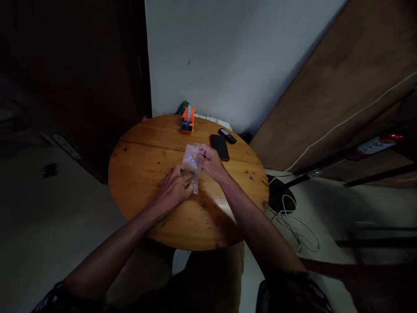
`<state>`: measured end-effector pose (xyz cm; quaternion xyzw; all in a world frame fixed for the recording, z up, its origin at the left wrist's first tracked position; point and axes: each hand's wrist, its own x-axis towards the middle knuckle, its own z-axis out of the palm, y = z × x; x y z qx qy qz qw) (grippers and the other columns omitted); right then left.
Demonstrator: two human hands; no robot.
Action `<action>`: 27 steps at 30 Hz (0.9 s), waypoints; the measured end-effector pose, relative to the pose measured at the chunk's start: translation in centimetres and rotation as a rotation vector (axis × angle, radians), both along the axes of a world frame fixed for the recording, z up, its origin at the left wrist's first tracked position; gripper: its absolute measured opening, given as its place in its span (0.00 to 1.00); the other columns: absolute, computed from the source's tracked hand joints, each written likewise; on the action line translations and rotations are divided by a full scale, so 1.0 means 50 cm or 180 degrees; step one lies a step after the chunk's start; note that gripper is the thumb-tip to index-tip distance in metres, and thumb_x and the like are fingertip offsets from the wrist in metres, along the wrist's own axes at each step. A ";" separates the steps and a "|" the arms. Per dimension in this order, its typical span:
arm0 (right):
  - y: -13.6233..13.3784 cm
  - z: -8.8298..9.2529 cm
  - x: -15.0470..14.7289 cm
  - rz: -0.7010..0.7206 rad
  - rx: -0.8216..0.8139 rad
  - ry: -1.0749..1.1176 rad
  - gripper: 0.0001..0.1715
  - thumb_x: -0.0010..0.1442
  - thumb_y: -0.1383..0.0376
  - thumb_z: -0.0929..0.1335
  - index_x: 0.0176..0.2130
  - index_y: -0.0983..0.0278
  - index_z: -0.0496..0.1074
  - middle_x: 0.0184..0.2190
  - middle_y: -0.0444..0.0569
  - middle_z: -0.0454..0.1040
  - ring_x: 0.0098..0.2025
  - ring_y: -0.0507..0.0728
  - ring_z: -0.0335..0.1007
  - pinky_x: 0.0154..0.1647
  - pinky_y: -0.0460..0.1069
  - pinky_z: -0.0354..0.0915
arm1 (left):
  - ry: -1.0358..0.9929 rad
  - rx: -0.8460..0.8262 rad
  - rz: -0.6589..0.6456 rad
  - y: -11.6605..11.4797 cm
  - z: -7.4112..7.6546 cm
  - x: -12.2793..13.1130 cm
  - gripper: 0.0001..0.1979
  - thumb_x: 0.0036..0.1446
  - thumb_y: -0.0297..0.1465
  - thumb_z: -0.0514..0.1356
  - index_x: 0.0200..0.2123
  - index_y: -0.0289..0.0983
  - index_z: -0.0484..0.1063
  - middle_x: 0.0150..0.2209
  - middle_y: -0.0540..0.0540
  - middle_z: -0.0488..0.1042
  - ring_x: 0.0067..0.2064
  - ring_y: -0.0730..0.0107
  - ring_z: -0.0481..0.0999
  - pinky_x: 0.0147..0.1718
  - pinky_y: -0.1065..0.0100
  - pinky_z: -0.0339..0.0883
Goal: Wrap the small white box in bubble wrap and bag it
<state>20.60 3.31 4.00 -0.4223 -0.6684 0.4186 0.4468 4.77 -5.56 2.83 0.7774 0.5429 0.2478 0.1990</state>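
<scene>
A crinkled, translucent sheet of bubble wrap [189, 157] stands out over the round wooden table [137, 174], held between my two hands. My left hand [175, 188] has its fingers closed around the near, lower part of the sheet. With bent fingers and thumb, my right hand [211, 163] pinches it higher up on the right side. Whether anything is wrapped inside I cannot tell. Just beyond my right hand lies a flat black rectangular object with red edges [220, 147].
At the table's back edge stands an orange tape dispenser [188, 121]. A small black handset [227, 135] lies at the back right. A white wall [208, 56] rises behind the table. Loose pale cable [293, 226] coils on the floor at right.
</scene>
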 end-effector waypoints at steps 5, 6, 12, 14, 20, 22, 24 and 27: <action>-0.036 0.003 -0.003 0.0064 0.0168 -0.0107 0.14 0.56 0.55 0.70 0.32 0.60 0.64 0.24 0.38 0.61 0.27 0.50 0.55 0.29 0.47 0.54 | -0.0149 0.0018 0.0465 -0.001 -0.012 0.004 0.21 0.56 0.31 0.61 0.54 0.36 0.72 0.52 0.38 0.66 0.54 0.53 0.72 0.54 0.55 0.68; -0.044 0.003 -0.005 0.0055 0.0231 -0.0140 0.13 0.57 0.56 0.70 0.32 0.60 0.64 0.24 0.38 0.61 0.27 0.50 0.55 0.29 0.47 0.53 | -0.0195 -0.0003 0.0591 -0.002 -0.014 0.004 0.21 0.55 0.32 0.62 0.53 0.35 0.71 0.51 0.38 0.66 0.53 0.53 0.72 0.53 0.55 0.69; -0.105 0.004 -0.007 0.0126 0.0325 -0.0145 0.09 0.59 0.59 0.68 0.32 0.60 0.64 0.26 0.39 0.62 0.28 0.51 0.57 0.31 0.47 0.55 | -0.0789 -0.0063 0.0838 0.007 -0.037 -0.001 0.34 0.50 0.34 0.67 0.60 0.35 0.62 0.55 0.36 0.66 0.58 0.49 0.69 0.58 0.51 0.65; -0.127 0.000 -0.004 0.0174 0.0350 -0.0171 0.08 0.59 0.59 0.68 0.34 0.60 0.66 0.28 0.40 0.64 0.30 0.52 0.60 0.33 0.48 0.58 | -0.0986 0.0017 0.0729 0.014 -0.048 -0.006 0.38 0.50 0.33 0.67 0.63 0.36 0.59 0.57 0.36 0.66 0.61 0.48 0.67 0.60 0.50 0.63; -0.193 -0.041 -0.006 0.0118 0.0543 -0.0370 0.05 0.62 0.61 0.67 0.37 0.60 0.69 0.40 0.47 0.75 0.44 0.57 0.71 0.47 0.51 0.65 | -0.1212 0.0198 0.0016 0.032 -0.067 -0.022 0.22 0.52 0.32 0.65 0.51 0.38 0.69 0.54 0.41 0.68 0.58 0.56 0.69 0.58 0.57 0.65; -0.209 -0.059 -0.012 0.0072 0.0776 -0.0365 0.04 0.63 0.63 0.66 0.39 0.60 0.70 0.50 0.51 0.75 0.53 0.59 0.71 0.54 0.54 0.65 | -0.1209 0.0205 -0.0094 0.034 -0.068 -0.024 0.17 0.51 0.31 0.65 0.45 0.39 0.70 0.51 0.42 0.70 0.57 0.57 0.70 0.56 0.59 0.66; -0.219 -0.073 -0.016 0.0002 0.1002 -0.0437 0.04 0.64 0.65 0.65 0.41 0.59 0.70 0.55 0.53 0.73 0.58 0.60 0.69 0.58 0.55 0.64 | -0.1175 0.0209 -0.0167 0.033 -0.068 -0.025 0.13 0.52 0.32 0.64 0.42 0.39 0.70 0.47 0.43 0.71 0.53 0.59 0.71 0.53 0.60 0.68; -0.224 -0.084 -0.019 -0.0097 0.1190 -0.0602 0.06 0.65 0.66 0.64 0.42 0.59 0.70 0.55 0.54 0.72 0.58 0.59 0.69 0.60 0.56 0.64 | -0.1113 0.0107 -0.0264 0.032 -0.066 -0.036 0.11 0.55 0.31 0.62 0.43 0.39 0.70 0.44 0.45 0.73 0.49 0.60 0.73 0.51 0.59 0.69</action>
